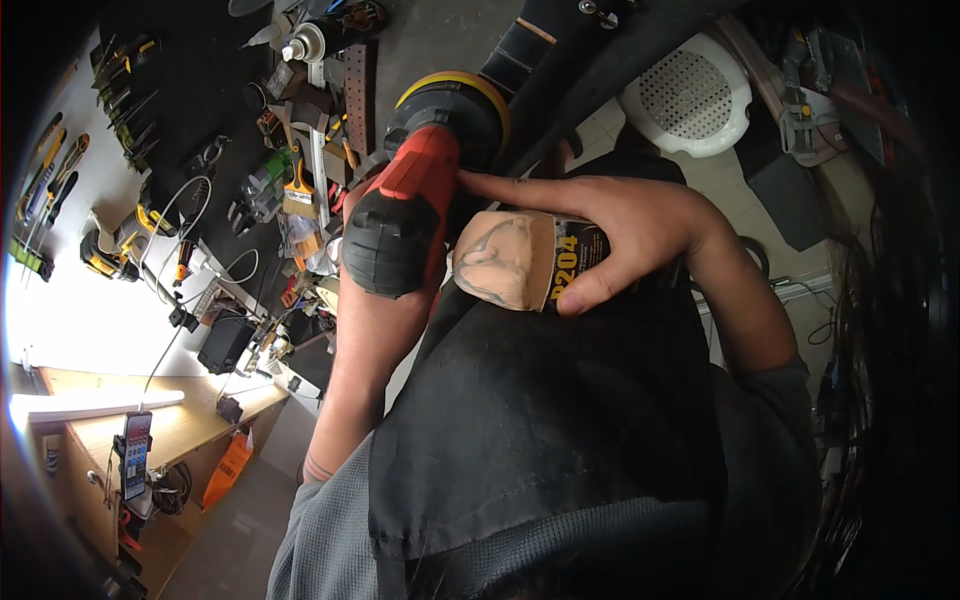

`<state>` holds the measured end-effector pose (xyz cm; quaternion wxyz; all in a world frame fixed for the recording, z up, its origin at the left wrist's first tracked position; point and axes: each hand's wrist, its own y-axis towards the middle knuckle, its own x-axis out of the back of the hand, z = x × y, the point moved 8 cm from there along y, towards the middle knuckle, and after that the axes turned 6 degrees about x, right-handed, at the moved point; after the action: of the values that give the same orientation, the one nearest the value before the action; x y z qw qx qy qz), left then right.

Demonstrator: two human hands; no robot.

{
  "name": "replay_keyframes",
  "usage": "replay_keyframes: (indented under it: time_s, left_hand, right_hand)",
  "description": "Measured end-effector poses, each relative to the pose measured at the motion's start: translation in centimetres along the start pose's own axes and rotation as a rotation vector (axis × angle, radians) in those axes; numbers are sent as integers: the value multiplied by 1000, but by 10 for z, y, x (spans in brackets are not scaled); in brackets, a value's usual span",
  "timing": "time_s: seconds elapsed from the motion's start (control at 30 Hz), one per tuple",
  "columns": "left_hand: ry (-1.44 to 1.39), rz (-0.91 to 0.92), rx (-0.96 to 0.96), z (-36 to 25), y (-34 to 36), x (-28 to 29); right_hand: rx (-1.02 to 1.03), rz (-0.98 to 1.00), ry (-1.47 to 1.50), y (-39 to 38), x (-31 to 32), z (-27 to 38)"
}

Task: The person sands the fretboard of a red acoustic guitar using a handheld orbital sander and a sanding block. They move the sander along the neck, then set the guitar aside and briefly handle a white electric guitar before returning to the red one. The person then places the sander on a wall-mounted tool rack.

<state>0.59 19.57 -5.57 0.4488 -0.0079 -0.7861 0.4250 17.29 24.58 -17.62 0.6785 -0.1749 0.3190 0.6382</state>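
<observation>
A red and black power polisher (pixel 415 180) is upright in front of me, its round black pad with a yellow rim (pixel 497 92) at the far end. My left hand (pixel 353 198) grips it from beneath and behind; the tool's body hides most of those fingers. Just right of the tool, my right hand (pixel 640 228) is closed round a block of polishing compound (pixel 503 262), peach-coloured with grey smears, in a black and yellow wrapper. The thumb presses on the wrapper, while the index finger stretches along the block's far side toward the polisher. A black apron (pixel 560 400) covers my lap.
Beyond the pad lies a long black piece with fret-like lines (pixel 520 52). A white perforated stool seat (pixel 695 95) stands far right. At left are a spray can (pixel 305 42), a cluttered black bench, a yellow drill (pixel 112 250), and a phone (pixel 135 455) on a wooden table.
</observation>
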Motion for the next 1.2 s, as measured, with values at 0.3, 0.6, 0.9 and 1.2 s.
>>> replay_keyframes:
  time_s: [0.3, 0.6, 0.9, 1.2]
  left_hand:
    - [36, -17, -104, -6, 1, -5]
    - [5, 11, -51, -3, -3, -12]
    - [-64, 69, 204, 2, -11, -16]
    - [164, 57, -160, -18, -8, -20]
  right_hand:
    - [38, -2, -18, -8, 0, 0]
    - [11, -37, -48, -14, -2, -2]
    - [-18, -31, -18, -23, -5, -2]
    - [15, -17, -22, -29, -7, 0]
